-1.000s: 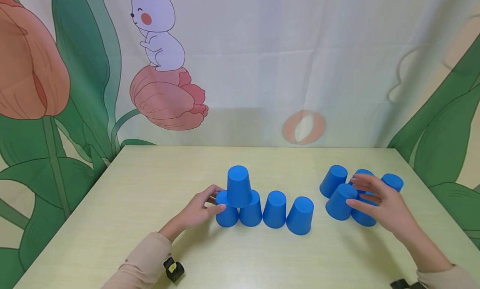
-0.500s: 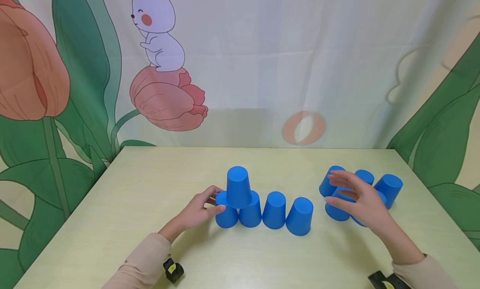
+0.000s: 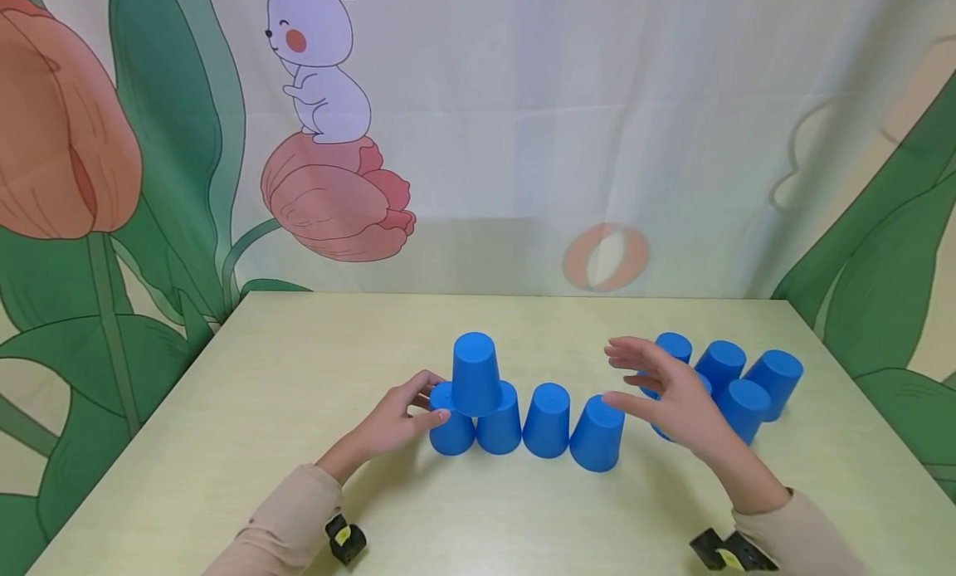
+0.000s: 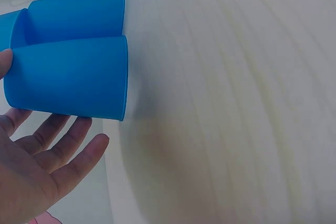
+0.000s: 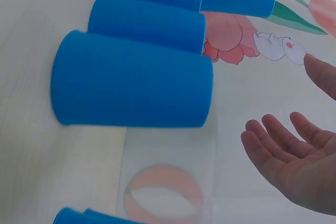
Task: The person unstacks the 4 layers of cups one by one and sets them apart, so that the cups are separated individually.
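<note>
Several upside-down blue cups stand in a row on the table. My left hand (image 3: 392, 420) holds the leftmost cup (image 3: 452, 437), its thumb on the near side and fingertips along the other, as the left wrist view shows. One more cup (image 3: 475, 375) rests upside down across the tops of the leftmost cup and its neighbour. Over at the row's right end, my right hand (image 3: 675, 397) hovers with fingers spread and holds nothing, its thumb tip overlapping the end cup (image 3: 596, 439) in the head view. In the right wrist view, that cup (image 5: 131, 80) sits apart from the fingers.
Behind and right of my right hand is a cluster of several more upturned blue cups (image 3: 747, 406), partly hidden by it. A printed curtain (image 3: 478, 144) hangs beyond the far edge of the pale table (image 3: 336, 335). Each wrist wears a small black device (image 3: 346, 539).
My right hand has moved left, from over the right-hand cluster to the row's right end, with nothing in its fingers. My left hand and the cups stay in place.
</note>
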Tool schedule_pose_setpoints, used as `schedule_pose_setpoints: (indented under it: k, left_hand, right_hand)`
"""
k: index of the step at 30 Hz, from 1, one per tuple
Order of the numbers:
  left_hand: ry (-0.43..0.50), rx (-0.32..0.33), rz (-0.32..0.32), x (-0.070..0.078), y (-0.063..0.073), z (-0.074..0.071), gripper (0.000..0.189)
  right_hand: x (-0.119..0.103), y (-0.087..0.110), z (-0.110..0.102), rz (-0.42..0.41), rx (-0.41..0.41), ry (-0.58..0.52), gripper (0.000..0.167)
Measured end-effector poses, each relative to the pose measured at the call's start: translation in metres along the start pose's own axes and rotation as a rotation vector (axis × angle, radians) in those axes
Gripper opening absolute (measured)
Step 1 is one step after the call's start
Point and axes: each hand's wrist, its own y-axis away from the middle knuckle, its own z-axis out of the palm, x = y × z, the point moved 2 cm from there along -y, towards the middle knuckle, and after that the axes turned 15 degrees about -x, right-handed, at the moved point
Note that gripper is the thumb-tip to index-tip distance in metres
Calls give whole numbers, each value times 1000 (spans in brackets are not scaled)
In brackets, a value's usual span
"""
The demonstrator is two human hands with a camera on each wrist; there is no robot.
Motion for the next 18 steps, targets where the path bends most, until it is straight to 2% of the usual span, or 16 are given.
schedule_pose_setpoints:
  k: [10,18]
  left_hand:
    - [-18,-10,-25,0,-1,1,31]
    - [-17,1,-20,-41,-15,3,36]
  right_hand:
    - [-14,-18,15,-49,-22,-68,60]
    - [-24,-35,29,-103,-66,-118,58]
